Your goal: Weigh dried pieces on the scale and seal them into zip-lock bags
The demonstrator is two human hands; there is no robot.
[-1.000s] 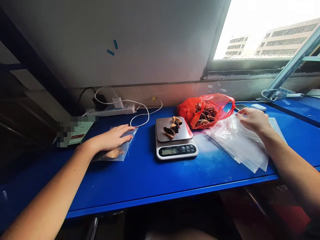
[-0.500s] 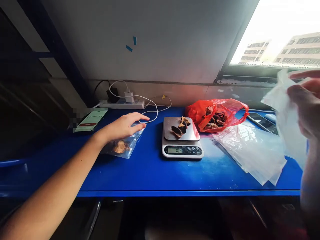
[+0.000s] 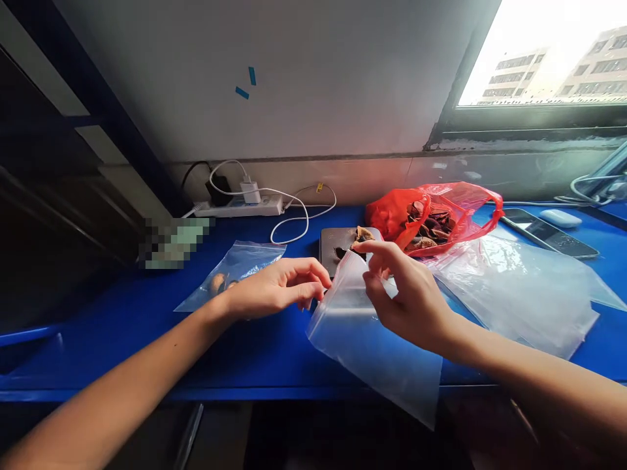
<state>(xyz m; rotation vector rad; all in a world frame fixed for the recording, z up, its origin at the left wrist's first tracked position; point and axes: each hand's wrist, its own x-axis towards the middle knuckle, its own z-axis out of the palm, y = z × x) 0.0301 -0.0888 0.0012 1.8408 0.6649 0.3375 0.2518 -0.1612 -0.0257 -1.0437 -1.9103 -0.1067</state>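
A clear zip-lock bag (image 3: 377, 346) slants in front of the scale, its lower corner past the table's front edge. Fingers curled, my left hand (image 3: 281, 284) closes at the bag's left mouth edge; the exact contact is partly hidden. My right hand (image 3: 409, 294) is over the bag's upper right side, index finger and thumb apart. Behind it, brown dried peel pieces (image 3: 363, 234) rest on the kitchen scale (image 3: 330, 245), whose display is covered. Partly behind my left wrist lies another zip-lock bag (image 3: 249, 258) with brown pieces inside.
A red plastic bag (image 3: 386, 212) of dried pieces stands open behind the scale. More clear bags (image 3: 533, 294) lie right, near a phone (image 3: 548, 233) and white case (image 3: 561, 218). A power strip (image 3: 240, 207) with cables runs along the wall.
My right hand has brought the clear bag from the far right to the front of the scale. My left hand has moved right, off the filled bag, to the bag's edge.
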